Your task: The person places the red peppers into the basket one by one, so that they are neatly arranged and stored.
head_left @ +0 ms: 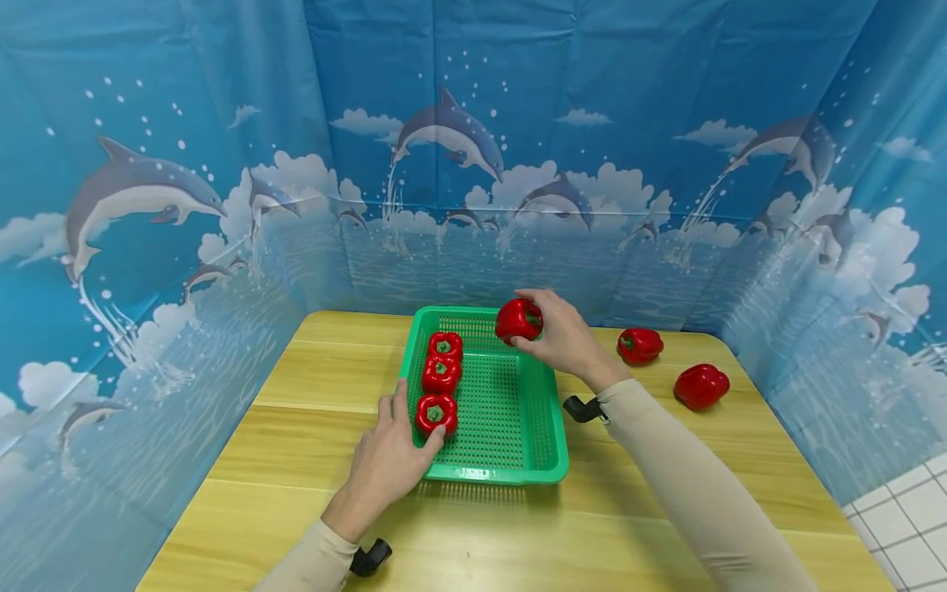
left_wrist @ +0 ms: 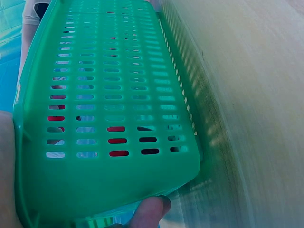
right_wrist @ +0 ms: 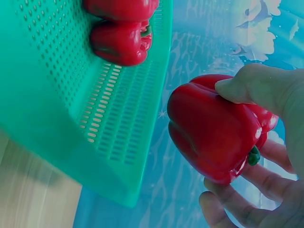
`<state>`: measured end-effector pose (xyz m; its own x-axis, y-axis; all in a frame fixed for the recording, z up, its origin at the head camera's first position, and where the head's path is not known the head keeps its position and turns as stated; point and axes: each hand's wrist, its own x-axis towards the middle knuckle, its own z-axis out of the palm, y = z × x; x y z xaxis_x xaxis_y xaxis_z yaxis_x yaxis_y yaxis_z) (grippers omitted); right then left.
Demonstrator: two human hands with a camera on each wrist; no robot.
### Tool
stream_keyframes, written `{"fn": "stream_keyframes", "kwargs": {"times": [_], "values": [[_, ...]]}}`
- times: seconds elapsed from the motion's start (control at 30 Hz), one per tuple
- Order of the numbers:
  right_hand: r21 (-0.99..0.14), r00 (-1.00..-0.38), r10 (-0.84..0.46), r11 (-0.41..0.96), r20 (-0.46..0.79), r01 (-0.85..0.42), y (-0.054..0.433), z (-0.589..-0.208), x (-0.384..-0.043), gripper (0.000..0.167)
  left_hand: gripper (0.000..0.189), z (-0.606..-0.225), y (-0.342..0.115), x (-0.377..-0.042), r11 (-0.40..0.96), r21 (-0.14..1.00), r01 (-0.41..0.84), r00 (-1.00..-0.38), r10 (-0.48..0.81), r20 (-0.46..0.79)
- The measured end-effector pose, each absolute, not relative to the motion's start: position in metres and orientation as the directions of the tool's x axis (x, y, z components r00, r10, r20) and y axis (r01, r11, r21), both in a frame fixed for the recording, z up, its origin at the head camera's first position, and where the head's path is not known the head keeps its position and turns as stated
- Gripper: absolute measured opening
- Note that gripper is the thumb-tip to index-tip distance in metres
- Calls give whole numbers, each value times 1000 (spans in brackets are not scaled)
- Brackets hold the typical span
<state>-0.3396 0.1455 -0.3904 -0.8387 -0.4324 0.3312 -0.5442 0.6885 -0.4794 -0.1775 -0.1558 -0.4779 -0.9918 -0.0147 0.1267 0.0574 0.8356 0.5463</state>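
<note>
Right hand (head_left: 560, 335) grasping a red bell pepper, the held pepper (right_wrist: 211, 130), thumb on one side, fingers on the other, green stem toward the palm. It's up by the far right corner of the green basket (head_left: 491, 411); can't tell if it's fully inside the rim. Left hand (head_left: 386, 460) grasping the basket at its near left part, thumb over the rim, fingers along the outside of the left wall; can't tell if the thumb touches a pepper. Three red peppers in a row along the basket's left side, stems up: far pepper (head_left: 446, 344) and middle pepper (head_left: 441, 376) touching, near pepper (head_left: 427, 418) slightly apart, by the left thumb. Rest of basket floor bare mesh. Two more red peppers lying on the wood-grain table (head_left: 318, 411), right of the basket: one farther back (head_left: 639, 346), one nearer and more to the right (head_left: 701, 387). Blue dolphin curtain (head_left: 629, 66) behind and on both sides; white tiles (head_left: 906, 522) at near right. Beige sleeves (head_left: 695, 477), black device at each wrist (head_left: 583, 409).
</note>
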Motion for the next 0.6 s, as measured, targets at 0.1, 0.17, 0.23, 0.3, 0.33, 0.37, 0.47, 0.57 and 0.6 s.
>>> {"fn": "stream_keyframes", "kwargs": {"times": [0.1, 0.17, 0.23, 0.3, 0.33, 0.37, 0.47, 0.57, 0.6], "values": [[-485, -841, -433, 688, 323, -540, 141, -389, -339, 81, 111, -478, -156, -177, 837, 544, 60, -992, -13, 128], [-488, -843, -433, 687, 320, -539, 139, -389, -339, 80, 110, -477, -156, -177, 837, 544, 62, -991, -11, 130], [-490, -843, -432, 686, 320, -538, 137, -389, -339, 80, 110, -477, -156, -177, 836, 545, 63, -991, -10, 130], [-495, -844, -431, 684, 319, -536, 134, -389, -339, 80, 111, -478, -156, -177, 832, 552, 60, -992, -12, 126], [-497, -844, -431, 683, 319, -536, 133, -389, -339, 79, 110, -478, -156, -177, 830, 555, 61, -992, -13, 127], [-499, -845, -430, 682, 318, -534, 132, -389, -339, 80, 110, -478, -156, -177, 828, 557, 61, -992, -13, 127], [-500, -848, -428, 685, 313, -530, 129, -390, -339, 79, 110, -478, -156, -178, 825, 562, 61, -992, -14, 129], [-499, -852, -426, 690, 306, -524, 126, -391, -339, 79, 110, -478, -156, -178, 826, 560, 61, -992, -13, 127], [-498, -853, -425, 692, 303, -522, 124, -391, -339, 79, 110, -478, -156, -178, 827, 559, 61, -992, -12, 127]]}}
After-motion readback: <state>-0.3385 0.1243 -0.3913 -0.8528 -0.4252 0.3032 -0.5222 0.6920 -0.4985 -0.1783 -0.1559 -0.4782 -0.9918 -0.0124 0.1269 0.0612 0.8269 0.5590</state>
